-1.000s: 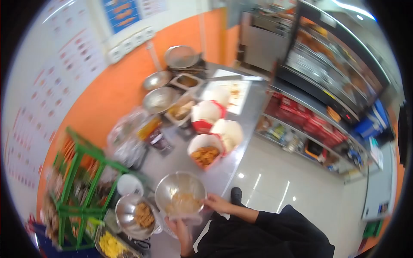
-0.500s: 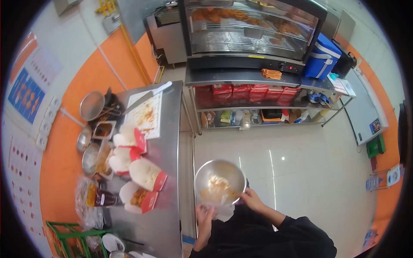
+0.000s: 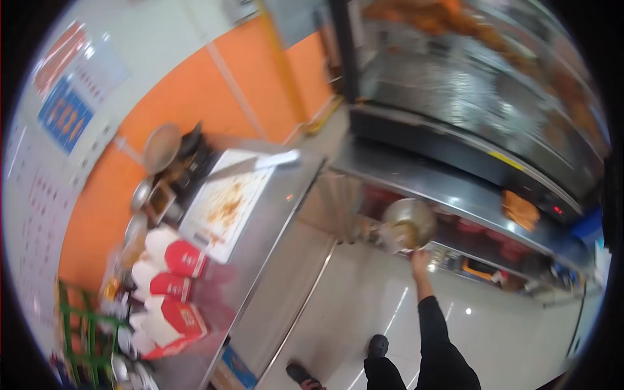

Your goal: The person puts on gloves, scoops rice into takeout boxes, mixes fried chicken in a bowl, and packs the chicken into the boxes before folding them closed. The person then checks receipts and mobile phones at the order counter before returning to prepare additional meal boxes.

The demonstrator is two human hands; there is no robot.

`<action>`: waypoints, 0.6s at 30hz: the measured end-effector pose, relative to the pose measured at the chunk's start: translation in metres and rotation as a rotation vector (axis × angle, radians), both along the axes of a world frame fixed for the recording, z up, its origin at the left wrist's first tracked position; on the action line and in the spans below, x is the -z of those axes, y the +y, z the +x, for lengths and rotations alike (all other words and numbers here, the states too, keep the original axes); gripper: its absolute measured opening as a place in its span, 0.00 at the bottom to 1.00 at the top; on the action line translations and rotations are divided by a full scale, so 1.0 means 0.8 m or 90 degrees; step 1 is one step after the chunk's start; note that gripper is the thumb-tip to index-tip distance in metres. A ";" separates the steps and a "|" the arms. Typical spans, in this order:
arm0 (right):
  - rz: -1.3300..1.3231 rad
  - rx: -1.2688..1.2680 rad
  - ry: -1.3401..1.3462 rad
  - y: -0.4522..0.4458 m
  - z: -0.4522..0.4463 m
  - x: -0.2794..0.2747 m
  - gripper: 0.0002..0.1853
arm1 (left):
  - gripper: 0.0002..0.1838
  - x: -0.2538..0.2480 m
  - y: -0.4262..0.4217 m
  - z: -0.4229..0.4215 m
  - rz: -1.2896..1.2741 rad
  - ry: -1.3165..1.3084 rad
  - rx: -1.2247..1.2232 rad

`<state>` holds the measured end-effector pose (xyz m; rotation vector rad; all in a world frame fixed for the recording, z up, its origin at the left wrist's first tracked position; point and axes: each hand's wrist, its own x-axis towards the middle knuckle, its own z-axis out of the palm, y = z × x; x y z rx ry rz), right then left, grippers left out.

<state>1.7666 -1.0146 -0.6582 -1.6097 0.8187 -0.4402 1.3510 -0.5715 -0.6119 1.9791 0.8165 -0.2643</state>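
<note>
Stretched forward, my right hand is closed on the rim of a steel mixing bowl. The bowl is tilted in front of the steel shelf unit, and yellowish residue shows inside it. At the bottom edge of the view, only a small part of my left hand shows, away from the bowl; its fingers are mostly out of frame. To the left, several red-and-white paper food boxes stand on a steel counter. A knife rests across a white cutting board covered with crumbs.
A glass food warmer with fried pieces sits on the steel shelf unit, an orange cloth before it. Metal bowls and a strainer stand against the wall. A green rack is at lower left.
My right hand has carried the bowl forward, toward the shelf unit. My left hand has come away from it and dropped low. The view has turned and moved closer to the warmer.
</note>
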 end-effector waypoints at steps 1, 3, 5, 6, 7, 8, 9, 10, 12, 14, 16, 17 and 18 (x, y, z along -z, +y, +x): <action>-0.210 -0.093 0.109 -0.040 0.022 0.044 0.21 | 0.34 -0.006 0.004 -0.015 0.063 0.040 -0.005; -0.015 -0.063 -0.046 -0.049 0.058 0.070 0.18 | 0.33 -0.023 0.016 -0.053 0.145 0.089 -0.003; 0.137 -0.026 -0.044 -0.070 0.077 0.111 0.15 | 0.32 -0.046 0.020 -0.097 0.188 0.122 0.013; 0.253 0.034 -0.081 -0.087 0.098 0.155 0.14 | 0.31 -0.058 0.015 -0.112 0.188 0.140 0.012; 0.363 0.116 -0.131 -0.098 0.114 0.206 0.14 | 0.30 -0.068 0.009 -0.120 0.169 0.167 0.005; 0.321 0.101 -0.162 -0.092 0.115 0.213 0.14 | 0.28 -0.081 0.002 -0.116 0.099 0.227 -0.024; 0.276 0.092 -0.201 -0.100 0.115 0.199 0.15 | 0.26 -0.098 -0.006 -0.108 0.035 0.289 -0.054; 0.304 0.042 -0.180 -0.106 0.116 0.187 0.18 | 0.25 -0.119 -0.013 -0.097 -0.037 0.341 -0.075; 0.427 0.078 -0.175 -0.118 0.098 0.152 0.17 | 0.25 -0.111 -0.005 -0.105 -0.061 0.350 0.028; 0.144 0.000 -0.091 -0.096 0.073 0.166 0.12 | 0.25 -0.123 -0.012 -0.117 -0.044 0.297 0.118; 0.260 -0.202 -0.115 -0.085 0.030 0.204 0.10 | 0.24 -0.134 -0.006 -0.122 -0.050 0.293 0.118; 0.775 -0.241 -0.210 -0.061 -0.002 0.191 0.09 | 0.24 -0.142 -0.002 -0.129 -0.056 0.292 0.118; 0.784 -0.453 -0.078 -0.007 -0.044 0.119 0.09 | 0.17 -0.151 0.001 -0.138 -0.045 0.275 0.111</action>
